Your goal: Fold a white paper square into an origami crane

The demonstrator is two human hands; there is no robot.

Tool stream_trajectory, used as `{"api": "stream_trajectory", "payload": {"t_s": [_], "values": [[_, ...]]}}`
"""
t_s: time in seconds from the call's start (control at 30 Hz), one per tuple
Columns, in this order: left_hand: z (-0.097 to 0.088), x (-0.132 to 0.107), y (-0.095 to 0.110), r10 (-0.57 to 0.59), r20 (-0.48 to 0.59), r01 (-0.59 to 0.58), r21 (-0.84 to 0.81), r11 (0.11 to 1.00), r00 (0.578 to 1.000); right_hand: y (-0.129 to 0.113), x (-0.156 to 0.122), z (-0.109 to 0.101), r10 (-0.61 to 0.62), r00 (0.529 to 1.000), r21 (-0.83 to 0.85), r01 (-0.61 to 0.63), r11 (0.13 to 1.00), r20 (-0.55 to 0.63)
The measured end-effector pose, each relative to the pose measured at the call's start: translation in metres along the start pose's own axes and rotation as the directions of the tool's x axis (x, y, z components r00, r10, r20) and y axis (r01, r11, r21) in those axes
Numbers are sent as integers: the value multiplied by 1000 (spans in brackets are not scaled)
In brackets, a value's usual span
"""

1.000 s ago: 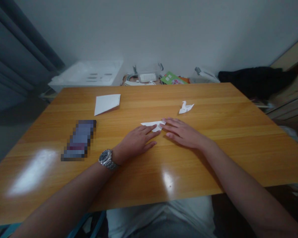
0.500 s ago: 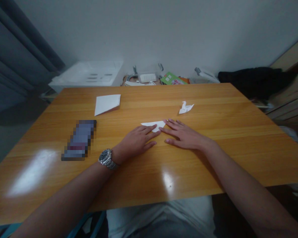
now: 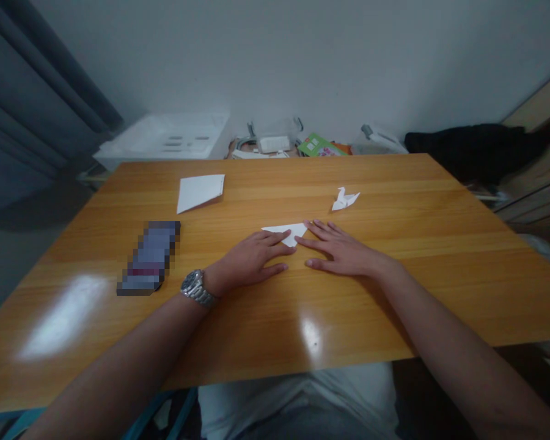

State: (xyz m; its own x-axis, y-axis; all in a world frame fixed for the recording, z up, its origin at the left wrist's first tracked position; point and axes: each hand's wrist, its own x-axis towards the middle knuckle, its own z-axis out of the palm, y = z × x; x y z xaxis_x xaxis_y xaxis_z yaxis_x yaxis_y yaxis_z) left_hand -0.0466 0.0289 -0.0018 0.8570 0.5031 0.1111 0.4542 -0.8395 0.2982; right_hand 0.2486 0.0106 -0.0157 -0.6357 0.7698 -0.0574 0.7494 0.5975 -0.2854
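Observation:
A small folded white paper (image 3: 295, 232), roughly triangular, lies flat on the wooden table between my hands. My left hand (image 3: 259, 253), with a metal watch (image 3: 197, 287) at the wrist, rests palm down with its fingers stretched onto the paper's left and lower part. From the other side my right hand (image 3: 341, 247) lies with spread fingers, their tips touching the paper's right end. Part of the paper is hidden beneath the fingers. Beyond my right hand stands a white origami bird (image 3: 345, 198) with a raised neck and a pointed tail.
A larger folded white sheet (image 3: 200, 192) lies at the back left of the table (image 3: 394, 183). Nearer me on the left is a phone (image 3: 150, 256), blurred by pixels. Past the far edge are a white plastic tray (image 3: 183, 137), a green booklet (image 3: 321, 145) and dark cloth (image 3: 472, 140).
The view has shifted very slightly. My left hand has slid a little down and left on the paper; my right hand stays nearly still, and the bird and sheet keep their places.

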Motion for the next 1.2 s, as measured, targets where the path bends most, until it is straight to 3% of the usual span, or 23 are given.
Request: {"api": "stream_trajectory", "payload": {"t_s": [0.27,0.67,1.2], "values": [[-3,-2,-1,2,4,-2,-65,998,1000,-2,0,0,18,1000,3,-18,1000,3],[-5,0,3,-4,2,4,-4,1000,1000,1,0,5,11,999,13,-10,1000,-51],[-2,-2,5,-37,18,35,56,998,999,-8,0,-4,2,997,-26,-4,1000,-82]]}}
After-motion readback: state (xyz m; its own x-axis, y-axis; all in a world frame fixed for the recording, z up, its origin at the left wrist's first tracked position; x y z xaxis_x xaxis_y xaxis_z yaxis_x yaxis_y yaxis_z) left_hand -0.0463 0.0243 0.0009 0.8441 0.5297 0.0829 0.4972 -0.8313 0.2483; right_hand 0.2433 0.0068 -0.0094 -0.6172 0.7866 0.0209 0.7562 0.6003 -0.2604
